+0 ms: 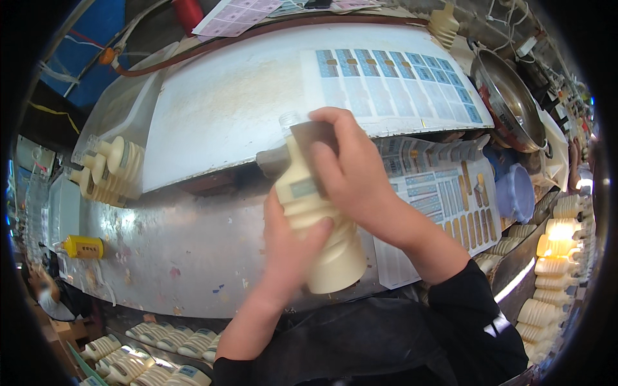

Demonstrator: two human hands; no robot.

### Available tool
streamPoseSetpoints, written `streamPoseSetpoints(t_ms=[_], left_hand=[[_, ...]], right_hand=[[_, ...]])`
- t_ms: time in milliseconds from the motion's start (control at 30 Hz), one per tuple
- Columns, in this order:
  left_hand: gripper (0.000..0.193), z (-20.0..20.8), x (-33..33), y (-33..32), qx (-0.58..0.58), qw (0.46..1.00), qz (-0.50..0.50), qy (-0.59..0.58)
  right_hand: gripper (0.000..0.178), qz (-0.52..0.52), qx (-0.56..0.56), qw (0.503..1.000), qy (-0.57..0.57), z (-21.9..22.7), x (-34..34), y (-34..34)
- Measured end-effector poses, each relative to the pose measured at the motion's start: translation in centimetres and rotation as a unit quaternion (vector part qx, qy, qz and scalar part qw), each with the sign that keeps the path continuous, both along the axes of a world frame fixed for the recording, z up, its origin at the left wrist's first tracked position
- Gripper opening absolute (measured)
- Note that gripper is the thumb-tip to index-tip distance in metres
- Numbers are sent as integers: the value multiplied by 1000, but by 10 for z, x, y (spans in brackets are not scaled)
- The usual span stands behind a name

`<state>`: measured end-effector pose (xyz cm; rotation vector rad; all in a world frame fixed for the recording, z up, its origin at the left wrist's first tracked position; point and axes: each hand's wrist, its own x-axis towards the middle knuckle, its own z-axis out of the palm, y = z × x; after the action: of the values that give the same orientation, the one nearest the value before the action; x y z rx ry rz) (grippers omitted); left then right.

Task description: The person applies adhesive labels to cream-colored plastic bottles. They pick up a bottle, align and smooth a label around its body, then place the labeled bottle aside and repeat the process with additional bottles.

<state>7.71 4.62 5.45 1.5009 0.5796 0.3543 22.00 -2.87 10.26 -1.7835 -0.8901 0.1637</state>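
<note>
A cream, ribbed bottle [331, 257] with a clear threaded neck is held tilted over the near side of the table. My left hand [286, 238] is closed round its body, thumb across the front. Against the bottle's upper side, my right hand [347, 157] grips a flat, dark grey-brown piece [315, 136], perhaps a cloth or a soft scraper. A grey flap [273, 162] shows on the neck's other side; I cannot tell if it belongs to the same piece. A small blue-grey label [302, 188] is on the bottle's shoulder.
Sheets of blue labels [393, 80] lie on a raised white board [232, 109]. More label sheets [438, 206] are at right, beside a purple basin [515, 193] and metal pan [512, 96]. Cream bottles [112, 170] stand left, near a yellow bottle [84, 247]; rows of bottles [154, 350] fill trays.
</note>
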Motion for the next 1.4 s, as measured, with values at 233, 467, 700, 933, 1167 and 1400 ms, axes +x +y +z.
streamPoseSetpoints(t_ms=[233, 467, 700, 933, 1167, 1400], left_hand=[[83, -3, 3, -3, 148, 989, 13, -8], [89, 9, 0, -7, 172, 985, 17, 27], [89, 8, -1, -2, 217, 975, 52, 20], [56, 0, 19, 19, 11, 999, 41, 30], [35, -16, 16, 21, -93, 993, 28, -68], [41, -9, 11, 20, -62, 995, 49, -67]], right_hand=[[35, -27, -86, 990, -108, 15, -26, 22], [35, -26, -118, 982, -148, 20, -27, 23], [34, -56, -127, 982, -130, 16, -11, 15], [39, -14, -95, 995, -37, 4, -1, 5], [37, -42, 7, 997, -71, -41, 24, -20], [40, -63, 32, 997, -36, -47, 27, -24]])
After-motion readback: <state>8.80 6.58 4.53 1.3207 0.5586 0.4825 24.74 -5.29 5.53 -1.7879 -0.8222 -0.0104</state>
